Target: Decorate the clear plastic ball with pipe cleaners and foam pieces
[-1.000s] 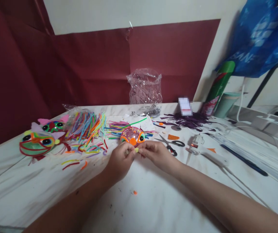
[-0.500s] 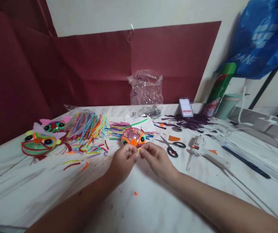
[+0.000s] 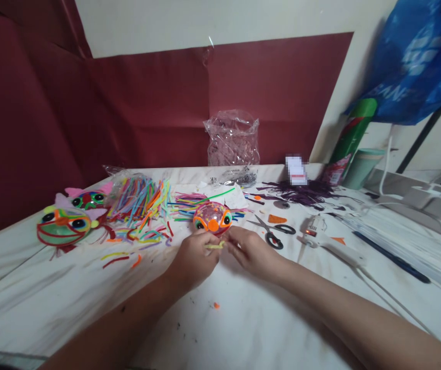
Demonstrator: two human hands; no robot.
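My left hand [image 3: 193, 257] and my right hand [image 3: 249, 250] meet at the middle of the white table [image 3: 243, 318]. Both pinch the ends of a short yellow pipe-cleaner piece [image 3: 214, 246], stretched level between their fingertips. Just beyond the fingers lies a round pink craft face [image 3: 212, 217] with an orange nose and black eyes. Black-handled scissors [image 3: 272, 231] lie a little to the right of my right hand.
Loose coloured pipe-cleaner strips [image 3: 143, 205] are heaped at the left, beside two finished craft faces [image 3: 64, 226]. A white glue gun [image 3: 326, 241] with its cord lies at the right. A clear plastic bag [image 3: 231, 139] stands at the back. Purple scraps [image 3: 301, 192] lie far right.
The yellow piece, a small lump between my fingertips before, is now drawn out into a short straight strip. Both hands have dropped slightly toward the table.
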